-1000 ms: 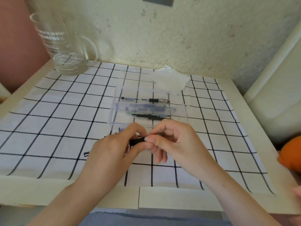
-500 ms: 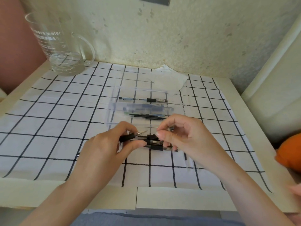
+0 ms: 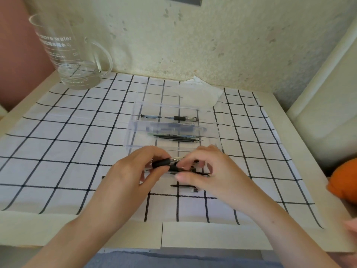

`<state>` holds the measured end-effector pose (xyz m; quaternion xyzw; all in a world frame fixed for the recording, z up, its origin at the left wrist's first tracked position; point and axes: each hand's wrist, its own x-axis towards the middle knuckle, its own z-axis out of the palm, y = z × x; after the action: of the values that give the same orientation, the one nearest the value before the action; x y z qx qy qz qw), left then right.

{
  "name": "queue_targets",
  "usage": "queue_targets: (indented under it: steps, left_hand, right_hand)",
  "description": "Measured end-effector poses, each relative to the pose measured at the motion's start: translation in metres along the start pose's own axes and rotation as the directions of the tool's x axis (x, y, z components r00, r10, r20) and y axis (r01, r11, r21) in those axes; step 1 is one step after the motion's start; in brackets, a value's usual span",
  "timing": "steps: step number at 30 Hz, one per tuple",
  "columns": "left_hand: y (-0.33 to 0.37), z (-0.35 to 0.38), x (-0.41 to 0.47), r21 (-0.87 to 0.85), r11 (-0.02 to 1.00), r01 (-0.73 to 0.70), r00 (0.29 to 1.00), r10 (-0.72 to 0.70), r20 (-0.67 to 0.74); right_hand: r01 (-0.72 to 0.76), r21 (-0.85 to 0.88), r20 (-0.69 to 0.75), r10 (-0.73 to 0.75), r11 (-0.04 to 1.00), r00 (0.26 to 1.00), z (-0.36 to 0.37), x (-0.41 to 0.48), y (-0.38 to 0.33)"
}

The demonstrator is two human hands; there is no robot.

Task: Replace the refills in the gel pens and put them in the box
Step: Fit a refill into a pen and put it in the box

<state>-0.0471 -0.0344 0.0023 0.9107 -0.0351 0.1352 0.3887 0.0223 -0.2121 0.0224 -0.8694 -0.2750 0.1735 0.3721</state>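
— Two hands are seen over the cloth; what is held?

— One pen is pinched by its black grip between the thumb and fingers of the left hand. Its shiny end is pinched by the curled fingers of the right hand.

— Where is that pen placed?

— It is held crosswise just above the cloth, just in front of the near wall of the box.

— What is kept in the box?

— A second pen is laid in the far compartment, and thin dark refills are laid in the near one. The middle is blurred by clear plastic.

— And beneath the hands?

— Dark pen parts are partly hidden there. A barrel is laid on the cloth below the right thumb.

— Elsewhere?

— A jug is set at the far left corner, and a tissue behind the box.
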Motion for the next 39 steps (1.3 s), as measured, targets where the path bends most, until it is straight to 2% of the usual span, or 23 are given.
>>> queue_targets:
  steps: [2, 4, 16, 21, 27, 31, 36, 39]
  left_hand:
    - [0.0, 0.0, 0.0, -0.009, 0.999, -0.031, 1.0, 0.031, -0.001]
    - [0.001, 0.0, 0.0, -0.016, 0.998, -0.055, 0.998, 0.055, -0.004]
    - [0.005, 0.0, -0.001, -0.081, 0.994, 0.07, 0.997, -0.067, 0.034]
    - [0.004, -0.003, 0.0, -0.081, 0.995, 0.059, 0.995, -0.052, 0.079]
    - [0.002, -0.006, 0.0, -0.013, 1.0, 0.011, 1.0, -0.011, 0.008]
    - [0.003, -0.006, 0.001, -0.028, 1.0, 0.004, 1.0, -0.004, 0.002]
    - [0.003, -0.006, 0.002, -0.01, 1.0, -0.029, 1.0, 0.029, -0.002]
    - [0.003, -0.004, 0.001, 0.005, 0.999, -0.044, 0.999, 0.044, 0.014]
  right_hand:
    - [-0.004, 0.199, -0.067, 0.018, 0.98, 0.998, -0.004, 0.0, -0.005]
    - [0.009, 0.281, -0.08, 0.014, 0.96, 0.997, -0.004, 0.0, -0.009]
    - [0.054, 0.215, -0.15, -0.021, 0.975, 0.988, 0.006, 0.002, -0.009]
    - [0.072, 0.239, -0.156, -0.035, 0.968, 0.987, 0.005, 0.002, -0.01]
    - [0.037, 0.263, -0.102, -0.01, 0.964, 0.995, -0.001, 0.001, -0.008]
    - [0.039, 0.215, -0.106, -0.017, 0.976, 0.994, 0.001, 0.001, -0.007]
    - [0.014, 0.287, -0.087, 0.011, 0.958, 0.996, -0.004, 0.001, -0.008]
    - [0.011, 0.259, -0.082, 0.011, 0.966, 0.997, -0.002, 0.002, -0.008]
